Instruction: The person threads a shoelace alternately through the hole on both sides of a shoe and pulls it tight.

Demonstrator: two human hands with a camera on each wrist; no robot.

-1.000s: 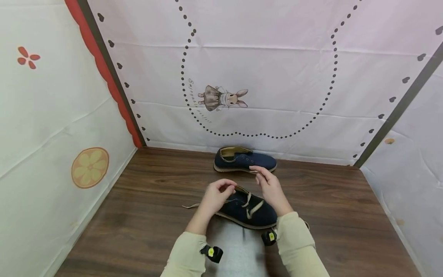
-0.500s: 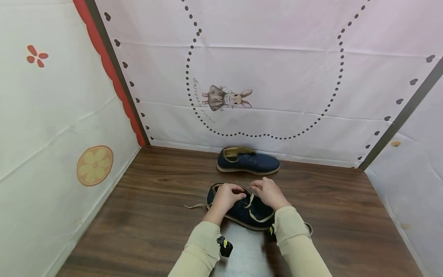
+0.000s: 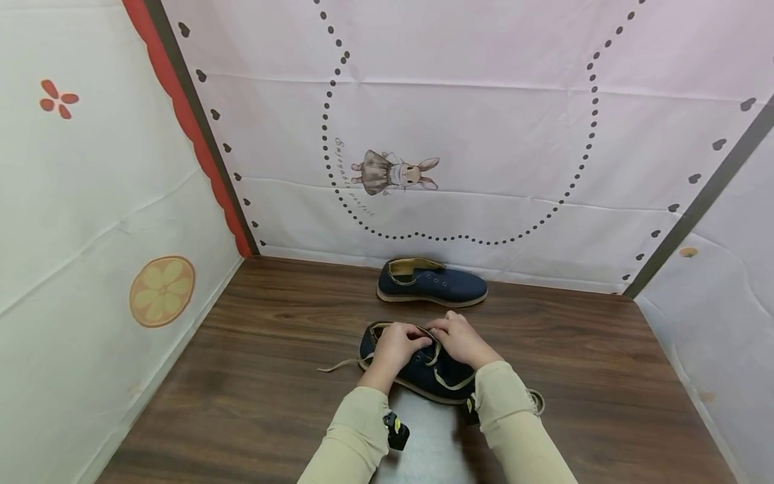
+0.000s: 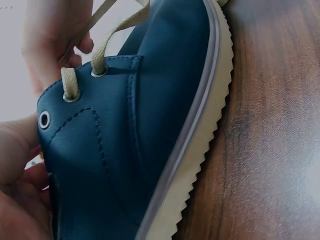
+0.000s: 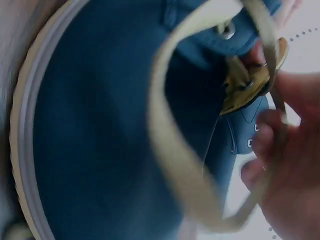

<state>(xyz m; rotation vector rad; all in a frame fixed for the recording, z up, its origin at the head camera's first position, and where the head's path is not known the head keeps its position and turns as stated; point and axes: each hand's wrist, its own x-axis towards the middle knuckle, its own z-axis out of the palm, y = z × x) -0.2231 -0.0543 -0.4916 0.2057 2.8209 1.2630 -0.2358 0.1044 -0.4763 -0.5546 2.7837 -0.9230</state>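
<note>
A navy shoe with a beige sole lies between my hands, its toe to the right. My left hand is at the opening, thumb and fingers pinching the edge of the near eyelet flap. In the left wrist view, a beige shoelace passes through two eyelets of that flap, and the eyelet closest to my fingers is bare. My right hand pinches the lace at the far flap, fingers curled. A blurred lace loop hangs across the toe in the right wrist view.
A second navy shoe, with no lace in its eyelets, stands behind against the printed cloth wall. A loose lace end trails left over the wooden tabletop. Another beige coil lies beside my right sleeve.
Both hands have come down and together onto the shoe's eyelet flaps. My right hand, earlier raised toward the rear shoe with the lace, is now lower and further left.
</note>
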